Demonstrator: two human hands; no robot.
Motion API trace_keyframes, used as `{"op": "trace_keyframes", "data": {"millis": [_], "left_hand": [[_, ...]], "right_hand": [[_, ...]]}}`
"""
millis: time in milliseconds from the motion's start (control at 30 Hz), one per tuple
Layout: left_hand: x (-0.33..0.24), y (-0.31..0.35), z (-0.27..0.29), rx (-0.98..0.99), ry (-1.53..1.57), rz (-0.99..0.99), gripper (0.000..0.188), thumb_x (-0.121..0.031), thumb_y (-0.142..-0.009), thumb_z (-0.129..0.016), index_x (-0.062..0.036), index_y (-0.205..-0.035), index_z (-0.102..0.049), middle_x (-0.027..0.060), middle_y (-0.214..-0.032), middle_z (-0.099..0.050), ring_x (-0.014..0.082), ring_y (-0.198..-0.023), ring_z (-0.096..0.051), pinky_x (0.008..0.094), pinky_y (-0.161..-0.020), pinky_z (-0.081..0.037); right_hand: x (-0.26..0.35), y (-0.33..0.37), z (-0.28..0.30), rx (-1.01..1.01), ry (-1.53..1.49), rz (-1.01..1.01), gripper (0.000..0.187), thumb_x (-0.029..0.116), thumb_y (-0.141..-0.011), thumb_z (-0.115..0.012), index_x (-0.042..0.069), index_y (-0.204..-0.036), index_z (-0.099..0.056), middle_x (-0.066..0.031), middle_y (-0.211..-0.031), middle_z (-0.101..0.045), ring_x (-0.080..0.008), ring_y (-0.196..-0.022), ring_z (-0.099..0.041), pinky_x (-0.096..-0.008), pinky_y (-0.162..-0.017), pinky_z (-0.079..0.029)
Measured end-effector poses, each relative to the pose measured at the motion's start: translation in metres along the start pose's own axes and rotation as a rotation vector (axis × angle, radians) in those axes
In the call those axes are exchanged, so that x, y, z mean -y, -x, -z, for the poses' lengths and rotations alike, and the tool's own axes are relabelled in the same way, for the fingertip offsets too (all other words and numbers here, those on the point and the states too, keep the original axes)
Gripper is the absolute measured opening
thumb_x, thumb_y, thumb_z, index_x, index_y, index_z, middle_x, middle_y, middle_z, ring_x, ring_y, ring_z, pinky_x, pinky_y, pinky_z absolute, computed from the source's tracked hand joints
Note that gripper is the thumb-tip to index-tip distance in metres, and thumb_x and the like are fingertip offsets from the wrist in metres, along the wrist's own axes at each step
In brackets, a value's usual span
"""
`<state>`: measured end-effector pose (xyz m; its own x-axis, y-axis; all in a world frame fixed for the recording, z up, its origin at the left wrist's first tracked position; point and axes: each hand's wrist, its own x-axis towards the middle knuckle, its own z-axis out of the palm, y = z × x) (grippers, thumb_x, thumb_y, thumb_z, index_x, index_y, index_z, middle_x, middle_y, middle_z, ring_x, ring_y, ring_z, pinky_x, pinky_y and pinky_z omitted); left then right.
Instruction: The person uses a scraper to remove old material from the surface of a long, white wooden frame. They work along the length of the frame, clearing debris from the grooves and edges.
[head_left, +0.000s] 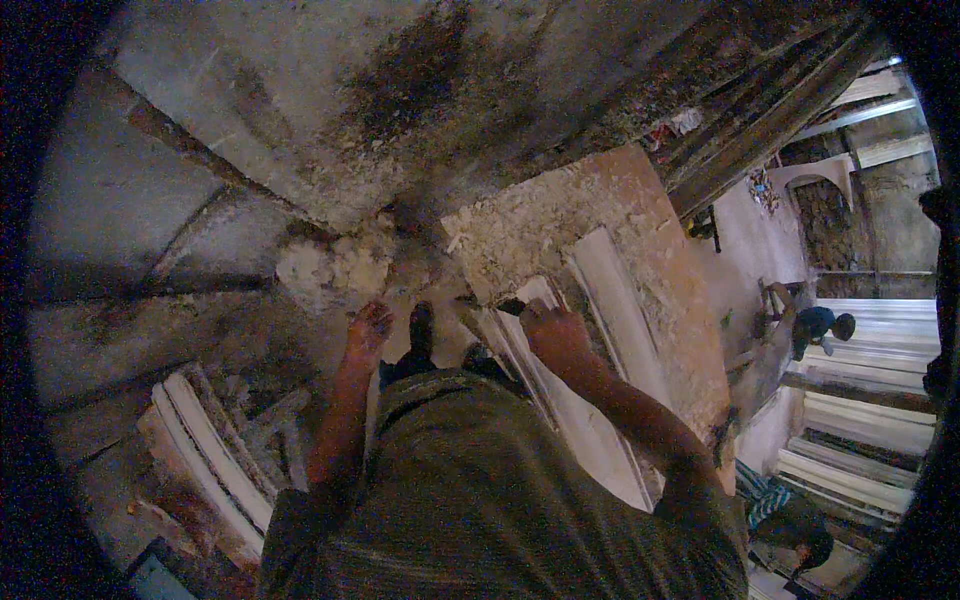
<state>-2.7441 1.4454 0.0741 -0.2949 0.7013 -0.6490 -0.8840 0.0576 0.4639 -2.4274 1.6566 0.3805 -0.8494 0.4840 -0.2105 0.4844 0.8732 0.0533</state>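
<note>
Lying slantwise on crumb-strewn surface (705,350), right of frame centre: long white strip (585,440), grooved lengthwise; near edge partly hidden by dark shirt (490,480); small dark piece (510,306) at strip's upper end, shape hard to make out; right hand (552,325) grip closed around it, elbow bent; left hand (370,325) left of centre, fingers curled, cannot tell whether grip holds anything.

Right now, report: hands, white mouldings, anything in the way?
Right hand gripping small dark tool by white mouldings. Left hand off mouldings. Pale debris on board.
</note>
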Motion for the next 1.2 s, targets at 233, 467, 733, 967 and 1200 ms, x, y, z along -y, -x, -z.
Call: {"op": "trace_keyframes", "data": {"millis": [233, 467, 733, 967, 1200], "left_hand": [[0.008, 0.012, 0.005, 0.099, 0.076, -0.061, 0.04, -0.029, -0.098, -0.068, -0.0091, -0.132, -0.061, 0.0083, -0.128, -0.066, 0.0285, -0.117, -0.063, 0.0432, -0.103, -0.051], [0.0, 0.026, 0.022, -0.046, -0.022, -0.125, 0.035, -0.026, -0.096, -0.07, -0.0105, -0.127, -0.064, 0.0054, -0.119, -0.068, 0.0263, -0.11, -0.065, 0.0401, -0.103, -0.049], [-0.023, 0.049, -0.006, -0.082, -0.013, -0.019, 0.029, -0.035, -0.098, -0.07, -0.0141, -0.118, -0.069, 0.0005, -0.107, -0.072, 0.021, -0.102, -0.068, 0.0351, -0.094, -0.052], [-0.025, 0.067, -0.027, 0.069, 0.035, -0.022, 0.029, -0.037, -0.099, -0.068, -0.0134, -0.116, -0.069, 0.0011, -0.109, -0.071, 0.0205, -0.102, -0.068, 0.0347, -0.093, -0.052], [-0.02, 0.053, -0.012, 0.019, -0.003, -0.036, 0.029, -0.038, -0.099, -0.068, -0.0141, -0.115, -0.068, 0.0024, -0.109, -0.071, 0.0209, -0.103, -0.067, 0.0357, -0.092, -0.052]], "right_hand": [[-0.006, 0.009, 0.044, 0.088, -0.043, -0.166, 0.008, 0.015, -0.089, -0.063, 0.009, -0.094, -0.066, -0.0112, -0.102, -0.067, -0.029, -0.073, -0.073, -0.0441, -0.055, -0.057], [-0.052, -0.007, 0.033, 0.081, 0.006, -0.283, 0.014, 0.024, -0.087, -0.064, 0.012, -0.084, -0.071, -0.0109, -0.085, -0.07, -0.0278, -0.073, -0.074, -0.0435, -0.056, -0.057], [-0.053, 0.002, 0.009, -0.101, -0.139, -0.25, 0.013, 0.018, -0.089, -0.064, 0.007, -0.087, -0.071, -0.0129, -0.086, -0.071, -0.0285, -0.07, -0.073, -0.0442, -0.056, -0.057], [-0.047, -0.014, 0.004, -0.114, 0.053, -0.144, 0.01, 0.013, -0.09, -0.062, 0.006, -0.09, -0.069, -0.0126, -0.08, -0.07, -0.0293, -0.067, -0.073, -0.0458, -0.056, -0.056], [-0.048, -0.003, 0.007, -0.098, -0.057, -0.181, 0.01, 0.015, -0.088, -0.063, 0.008, -0.088, -0.071, -0.0106, -0.077, -0.069, -0.0295, -0.07, -0.074, -0.0456, -0.058, -0.058]]}}
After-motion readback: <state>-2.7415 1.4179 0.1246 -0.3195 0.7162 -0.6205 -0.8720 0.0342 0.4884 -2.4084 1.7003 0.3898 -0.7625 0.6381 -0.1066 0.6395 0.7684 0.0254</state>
